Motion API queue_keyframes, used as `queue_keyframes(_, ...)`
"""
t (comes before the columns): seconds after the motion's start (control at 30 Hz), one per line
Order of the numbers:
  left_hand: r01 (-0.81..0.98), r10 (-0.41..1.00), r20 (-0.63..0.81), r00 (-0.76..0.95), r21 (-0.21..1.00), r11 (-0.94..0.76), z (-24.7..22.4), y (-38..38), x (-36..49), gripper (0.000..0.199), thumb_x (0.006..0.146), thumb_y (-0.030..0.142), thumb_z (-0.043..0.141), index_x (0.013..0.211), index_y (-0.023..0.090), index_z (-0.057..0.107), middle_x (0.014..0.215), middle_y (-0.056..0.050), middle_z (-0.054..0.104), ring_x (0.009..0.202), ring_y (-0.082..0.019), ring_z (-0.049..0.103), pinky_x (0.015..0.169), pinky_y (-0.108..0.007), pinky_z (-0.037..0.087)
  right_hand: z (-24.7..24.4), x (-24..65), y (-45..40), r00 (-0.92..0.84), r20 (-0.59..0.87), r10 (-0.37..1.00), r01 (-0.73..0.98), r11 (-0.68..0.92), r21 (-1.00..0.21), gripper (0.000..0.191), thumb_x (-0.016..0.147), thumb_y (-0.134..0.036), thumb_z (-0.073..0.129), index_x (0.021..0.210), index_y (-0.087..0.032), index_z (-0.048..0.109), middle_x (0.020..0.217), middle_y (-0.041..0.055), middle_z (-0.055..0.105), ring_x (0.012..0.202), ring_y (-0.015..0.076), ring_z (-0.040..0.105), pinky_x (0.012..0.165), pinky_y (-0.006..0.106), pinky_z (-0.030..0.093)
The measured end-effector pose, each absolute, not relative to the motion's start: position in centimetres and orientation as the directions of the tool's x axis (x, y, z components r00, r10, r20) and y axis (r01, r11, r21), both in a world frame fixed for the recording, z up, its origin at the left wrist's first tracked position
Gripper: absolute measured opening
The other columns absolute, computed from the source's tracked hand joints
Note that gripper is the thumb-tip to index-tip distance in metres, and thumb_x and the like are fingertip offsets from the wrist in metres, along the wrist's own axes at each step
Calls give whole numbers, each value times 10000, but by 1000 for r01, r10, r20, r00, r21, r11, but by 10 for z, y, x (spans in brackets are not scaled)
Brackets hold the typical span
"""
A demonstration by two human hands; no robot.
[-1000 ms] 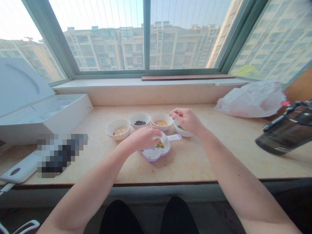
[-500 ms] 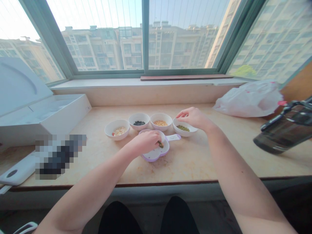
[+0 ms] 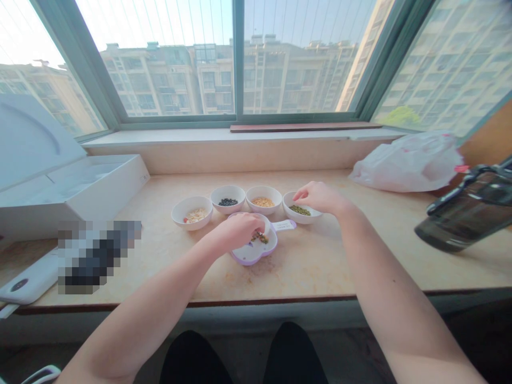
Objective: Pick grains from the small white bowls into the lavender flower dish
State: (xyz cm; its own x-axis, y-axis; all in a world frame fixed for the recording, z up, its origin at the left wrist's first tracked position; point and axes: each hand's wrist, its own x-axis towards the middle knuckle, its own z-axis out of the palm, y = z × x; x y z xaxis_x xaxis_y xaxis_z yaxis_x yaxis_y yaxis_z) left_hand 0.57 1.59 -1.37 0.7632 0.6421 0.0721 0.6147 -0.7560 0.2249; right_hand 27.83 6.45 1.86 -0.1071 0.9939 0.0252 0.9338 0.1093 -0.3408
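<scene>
My left hand (image 3: 236, 232) is curled over a white, lilac-rimmed shaped plate (image 3: 253, 255), its fingers hiding the upper lobe. A small heap of mixed seeds (image 3: 260, 238) lies just beyond the fingertips; whether the fingers hold any is hidden. My right hand (image 3: 320, 198) reaches over the rim of a white bowl of green mung beans (image 3: 300, 212), holding nothing. Along the back stand three more white bowls: pale flakes (image 3: 192, 213), black beans (image 3: 228, 200) and yellow grains (image 3: 263, 200).
An open white box (image 3: 76, 197) sits on the stone sill (image 3: 304, 277) at left, beside a pixelated object (image 3: 96, 256) and a white power bank (image 3: 28, 282). A plastic bag (image 3: 408, 162) and a dark bottle (image 3: 464, 213) stand at right. The sill's front edge runs below the plate.
My right hand has moved off the middle of the green bowl to its right rim, uncovering the beans. The seeds on the plate look slightly more spread.
</scene>
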Motion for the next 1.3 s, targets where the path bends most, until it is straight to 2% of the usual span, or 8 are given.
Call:
queue_keyframes(0.3, 583, 680, 171, 713, 395, -710, -6, 18, -4, 435, 832, -18, 438, 1108, 188, 705, 1052, -57, 731, 953, -181, 671, 797, -269, 493, 15, 273, 64, -136, 88, 987, 944, 156, -291, 292, 772, -232, 677, 1025, -210, 821, 990, 67, 784, 823, 202, 707, 693, 251, 501)
queue_keyframes(0.47, 533, 731, 223, 645, 555, -639, -7, 19, -5, 339, 843, 28, 508, 1044, 203, 717, 1042, -50, 725, 920, -171, 675, 830, -289, 516, 17, 264, 58, -155, 170, 973, 923, 204, -327, 275, 805, -234, 632, 1005, -212, 819, 934, 62, 776, 808, 203, 685, 698, 265, 483)
queue_keyframes(0.57, 418, 809, 224, 544, 763, -493, -4, 18, -2, 244, 842, 97, 602, 1037, 196, 711, 1035, -51, 715, 908, -175, 690, 806, -291, 528, 17, 254, 54, -158, 282, 946, 873, 267, -408, 260, 828, -253, 623, 1004, -207, 810, 869, 52, 764, 733, 184, 651, 688, 282, 468)
queue_keyframes(0.7, 79, 888, 187, 421, 967, -241, 6, 15, 0, 317, 774, 127, 729, 1083, 176, 682, 1016, -41, 694, 874, -170, 719, 801, -292, 534, 14, 236, 48, -204, 407, 890, 665, 431, -610, 238, 860, -341, 631, 957, -187, 784, 819, 44, 745, 650, 160, 594, 631, 293, 446)
queue_keyframes(0.8, -126, 917, 130, 377, 988, -89, 11, 12, 0, 377, 743, 124, 767, 1105, 165, 671, 984, -33, 681, 853, -164, 724, 833, -311, 541, 10, 223, 39, -282, 460, 842, 430, 540, -724, 226, 859, -367, 660, 935, -179, 759, 876, 46, 742, 710, 158, 621, 655, 285, 463)
queue_keyframes(0.93, -269, 927, 88, 363, 963, 14, 14, 12, -2, 412, 704, 90, 800, 1090, 151, 669, 965, -22, 679, 825, -132, 711, 934, -344, 534, 9, 209, 25, -352, 427, 833, 248, 523, -816, 223, 844, -359, 703, 975, -184, 748, 846, 28, 713, 677, 131, 606, 605, 259, 449)
queue_keyframes(1.13, -283, 943, 61, 326, 958, 36, 11, 15, 0, 387, 708, 47, 768, 1066, 144, 656, 944, -16, 686, 816, -122, 704, 983, -379, 538, 8, 194, 16, -373, 346, 861, 241, 450, -860, 312, 763, -446, 791, 917, -176, 762, 708, 0, 642, 569, 102, 513, 517, 248, 393)
queue_keyframes(1.3, -217, 953, 47, 299, 976, 20, 6, 15, 4, 347, 758, 65, 739, 1080, 143, 635, 974, -40, 709, 858, -122, 699, 980, -384, 553, 1, 193, 23, -337, 415, 845, 338, 520, -784, 313, 781, -495, 771, 874, -198, 800, 719, 11, 640, 573, 107, 493, 539, 273, 405)
